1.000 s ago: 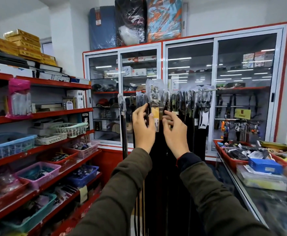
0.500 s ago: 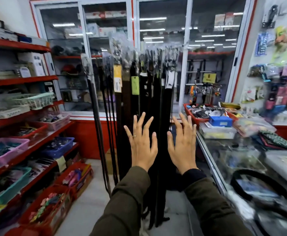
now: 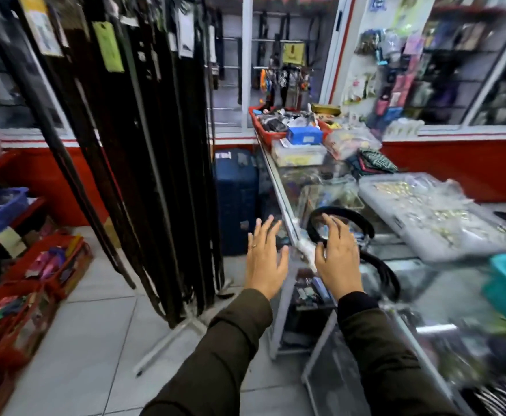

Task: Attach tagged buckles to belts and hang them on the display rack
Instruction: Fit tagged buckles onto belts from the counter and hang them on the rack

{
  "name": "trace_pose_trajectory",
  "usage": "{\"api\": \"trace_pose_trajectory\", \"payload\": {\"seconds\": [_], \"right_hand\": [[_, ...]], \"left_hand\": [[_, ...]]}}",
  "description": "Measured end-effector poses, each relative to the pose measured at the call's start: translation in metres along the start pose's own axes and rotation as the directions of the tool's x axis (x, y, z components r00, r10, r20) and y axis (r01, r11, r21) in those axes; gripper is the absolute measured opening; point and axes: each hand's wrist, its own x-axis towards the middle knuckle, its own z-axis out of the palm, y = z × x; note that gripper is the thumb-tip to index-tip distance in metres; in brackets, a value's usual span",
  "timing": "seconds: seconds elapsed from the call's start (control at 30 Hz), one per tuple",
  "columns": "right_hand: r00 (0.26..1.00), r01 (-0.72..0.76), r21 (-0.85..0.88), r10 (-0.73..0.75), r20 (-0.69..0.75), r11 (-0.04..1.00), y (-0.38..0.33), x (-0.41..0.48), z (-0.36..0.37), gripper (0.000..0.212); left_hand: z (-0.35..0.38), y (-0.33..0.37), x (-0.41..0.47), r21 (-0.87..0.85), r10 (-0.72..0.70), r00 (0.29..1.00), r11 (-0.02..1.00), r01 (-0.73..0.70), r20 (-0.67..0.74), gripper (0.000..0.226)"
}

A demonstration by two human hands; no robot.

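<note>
Several dark belts [image 3: 143, 139] with paper tags hang from the display rack [image 3: 167, 337] on the left, its white foot standing on the tiled floor. A coiled black belt [image 3: 362, 226] lies on the glass counter [image 3: 425, 283] to the right. My left hand [image 3: 265, 259] is open with fingers spread, in the air just left of the counter's edge, holding nothing. My right hand [image 3: 337, 256] is open above the counter edge, in front of the coiled belt, not touching it as far as I can tell.
A clear bag of gold-coloured metal pieces [image 3: 434, 214] lies on the counter behind the belt. Red trays [image 3: 275, 130] and a blue box [image 3: 304, 135] sit at its far end. A blue suitcase [image 3: 236, 199] stands between rack and counter. Baskets fill the red shelves [image 3: 14, 211] on the left.
My hands let go of the hanging belts and dropped from the rack top. The view swung right and down toward the glass counter, and both open hands now hover near the coiled belt.
</note>
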Motion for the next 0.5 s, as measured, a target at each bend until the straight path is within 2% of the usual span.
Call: {"api": "trace_pose_trajectory", "payload": {"seconds": [0.07,0.13,0.2,0.27,0.33,0.4,0.43,0.5], "right_hand": [[0.991,-0.065,-0.044,0.070,0.110,0.997,0.034,-0.010,-0.009,0.053],[0.953,-0.092,-0.142,0.129,0.273,0.986,0.067,-0.018,-0.016,0.052],[0.871,-0.106,-0.253,0.213,0.444,0.962,0.093,-0.026,-0.022,0.055],[0.788,-0.104,-0.310,0.268,0.554,0.945,0.114,-0.033,-0.025,0.058],[0.762,-0.100,-0.305,0.270,0.589,0.947,0.128,-0.037,-0.026,0.060],[0.772,-0.104,-0.265,0.245,0.586,0.959,0.133,-0.038,-0.027,0.055],[0.787,-0.100,-0.241,0.225,0.575,0.965,0.135,-0.039,-0.028,0.051],[0.828,-0.089,-0.201,0.185,0.529,0.976,0.135,-0.039,-0.032,0.041]], "left_hand": [[0.027,0.005,-0.005,0.005,-0.002,0.982,1.000,0.001,0.187,0.054],[0.049,0.012,-0.010,0.015,0.043,0.933,0.999,-0.052,0.357,0.058],[0.067,0.023,-0.014,0.014,0.081,0.876,0.995,-0.100,0.476,0.065],[0.083,0.037,-0.018,0.019,0.107,0.815,0.990,-0.143,0.569,0.074],[0.096,0.048,-0.020,0.087,0.120,0.750,0.969,-0.230,0.651,0.083],[0.105,0.055,-0.021,0.209,0.103,0.705,0.916,-0.342,0.702,0.085],[0.107,0.058,-0.022,0.255,0.094,0.709,0.893,-0.370,0.699,0.080],[0.109,0.062,-0.021,0.298,0.107,0.760,0.878,-0.375,0.641,0.060]]}}
